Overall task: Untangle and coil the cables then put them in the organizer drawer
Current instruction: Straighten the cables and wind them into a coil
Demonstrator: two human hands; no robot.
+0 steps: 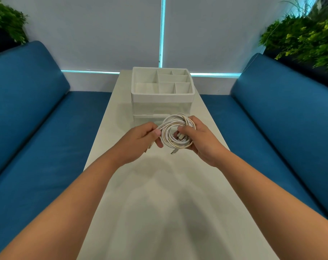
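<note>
A bundle of white cables is wound into a round coil and held above the white table. My left hand pinches the coil's left side, and a loose plug end sticks out below its palm. My right hand grips the coil's right side, fingers curled through the loop. Another plug hangs under the coil. Just behind the hands stands the white organizer, with an open divided tray on top and clear drawers below. The drawer fronts are partly hidden by the coil, and they look closed.
Blue sofas flank the narrow table on both sides. Green plants stand at the far corners behind the sofas. A white wall with lit strips closes off the far end.
</note>
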